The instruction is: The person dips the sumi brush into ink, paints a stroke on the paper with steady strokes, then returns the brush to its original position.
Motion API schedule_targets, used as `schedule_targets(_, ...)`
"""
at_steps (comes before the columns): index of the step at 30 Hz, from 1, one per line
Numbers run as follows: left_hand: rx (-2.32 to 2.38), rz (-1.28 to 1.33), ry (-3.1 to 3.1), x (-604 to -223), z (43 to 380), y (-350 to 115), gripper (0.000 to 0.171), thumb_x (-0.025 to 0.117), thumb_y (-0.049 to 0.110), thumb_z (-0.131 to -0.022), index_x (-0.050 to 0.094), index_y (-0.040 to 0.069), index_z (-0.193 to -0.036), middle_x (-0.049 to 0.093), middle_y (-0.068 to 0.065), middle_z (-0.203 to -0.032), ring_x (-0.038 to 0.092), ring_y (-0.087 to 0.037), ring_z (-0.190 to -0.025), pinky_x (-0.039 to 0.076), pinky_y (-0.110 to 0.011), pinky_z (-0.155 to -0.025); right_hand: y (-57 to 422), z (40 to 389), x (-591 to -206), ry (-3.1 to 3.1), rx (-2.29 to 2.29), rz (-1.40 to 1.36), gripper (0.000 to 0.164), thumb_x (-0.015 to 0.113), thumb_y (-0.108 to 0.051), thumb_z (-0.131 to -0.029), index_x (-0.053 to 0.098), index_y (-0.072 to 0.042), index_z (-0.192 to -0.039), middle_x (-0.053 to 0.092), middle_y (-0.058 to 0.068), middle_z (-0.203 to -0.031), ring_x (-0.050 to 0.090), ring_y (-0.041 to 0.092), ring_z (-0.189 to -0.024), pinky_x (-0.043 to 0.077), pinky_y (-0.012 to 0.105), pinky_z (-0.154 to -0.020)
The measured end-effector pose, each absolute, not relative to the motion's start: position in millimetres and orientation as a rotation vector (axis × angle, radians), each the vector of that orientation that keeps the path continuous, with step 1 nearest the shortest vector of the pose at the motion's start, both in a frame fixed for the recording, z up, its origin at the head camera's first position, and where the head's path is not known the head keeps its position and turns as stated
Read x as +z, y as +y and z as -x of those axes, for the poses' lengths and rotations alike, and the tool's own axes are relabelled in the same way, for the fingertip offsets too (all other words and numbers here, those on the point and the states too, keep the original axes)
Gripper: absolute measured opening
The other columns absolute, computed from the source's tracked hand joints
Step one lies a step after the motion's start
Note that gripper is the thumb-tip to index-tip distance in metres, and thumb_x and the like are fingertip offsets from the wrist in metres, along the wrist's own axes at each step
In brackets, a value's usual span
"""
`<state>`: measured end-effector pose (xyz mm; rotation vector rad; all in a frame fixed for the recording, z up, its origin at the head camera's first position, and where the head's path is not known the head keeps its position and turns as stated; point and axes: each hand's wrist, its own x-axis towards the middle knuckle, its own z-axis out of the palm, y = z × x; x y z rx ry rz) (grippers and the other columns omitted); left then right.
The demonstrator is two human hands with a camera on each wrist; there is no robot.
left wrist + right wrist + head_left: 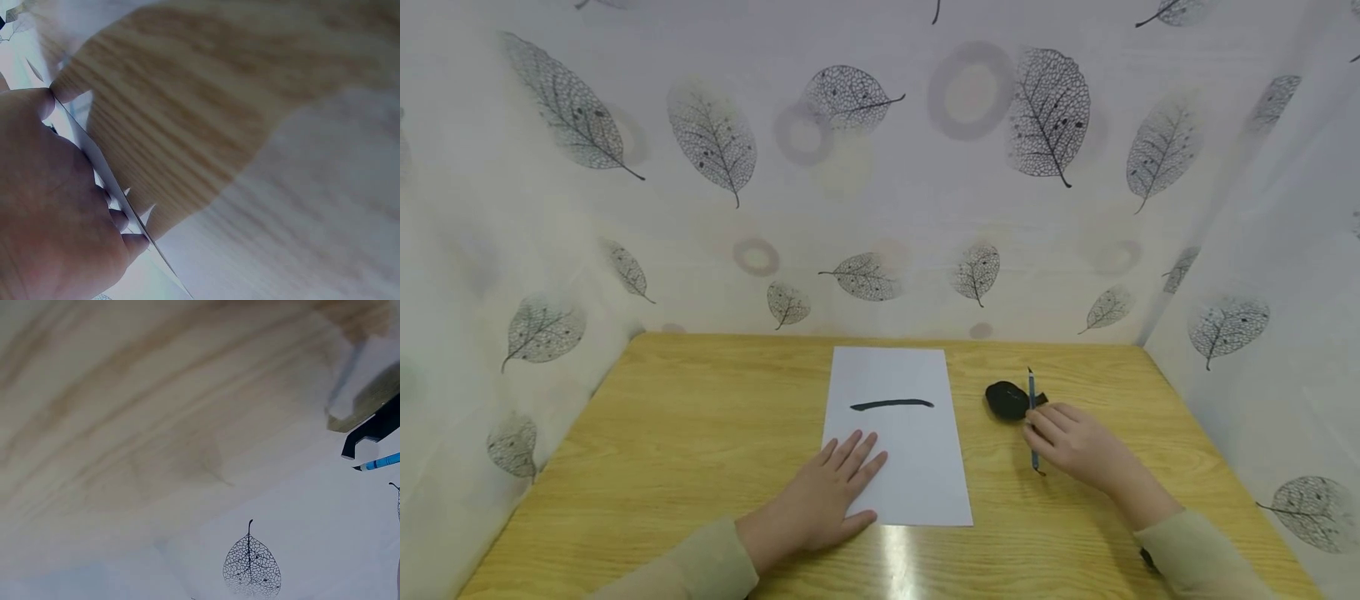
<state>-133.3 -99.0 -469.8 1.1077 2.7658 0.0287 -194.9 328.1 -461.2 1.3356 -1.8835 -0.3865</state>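
A sheet of white paper (pixel 917 467) lies on the table and bears one black, roughly horizontal brush stroke (pixel 892 405). My left hand (pixel 831 496) rests on its lower left part, fingers spread; the left wrist view shows the palm side (pixel 56 200) at the paper's edge. To the right of the sheet, my right hand (pixel 1075 442) pinches a slim blue writing brush (pixel 1032 392) near its middle. Its dark tip points away from me, and a small dark loop hangs at the near end. The brush crosses a black, rounded dish-like object (pixel 1006 401); contact between them cannot be told.
The yellow wood-grain table (pixel 715 417) extends to both sides of the paper. Pale leaf-printed cloth (pixel 895 200) stands behind it and along both sides. A bright reflection lies on the table near the sheet's front edge.
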Motion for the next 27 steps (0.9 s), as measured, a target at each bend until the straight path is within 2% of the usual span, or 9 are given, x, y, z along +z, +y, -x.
schedule_targets(17,0.064,-1.121,2.761,-470.6,133.9,-100.1,0.076,0.042,0.06,-0.109,0.026,0.016,-0.17,0.017,-0.014,-0.179,0.021,-0.035,-0.165,0.028,-0.055,-0.132,336.6,201.2,-471.0,-1.857,-0.425,-1.385,0.054,0.024,0.01,-0.112,0.073,-0.006,-0.098,0.076,0.011,-0.1,0.072,0.022,-0.085,0.063,0.035,-0.078)
schedule_targets(27,0.028,-1.146,2.765,-473.0,135.3,-100.6,0.077,0.039,0.061,-0.11,0.025,0.016,-0.17,0.017,-0.014,-0.179,0.021,-0.035,-0.165,0.029,-0.055,-0.132,341.0,200.4,-474.0,-1.901,-0.52,-1.426,0.062,0.015,0.006,-0.113,0.075,-0.009,-0.102,0.076,0.009,-0.104,0.071,0.021,-0.089,0.062,0.036,-0.082)
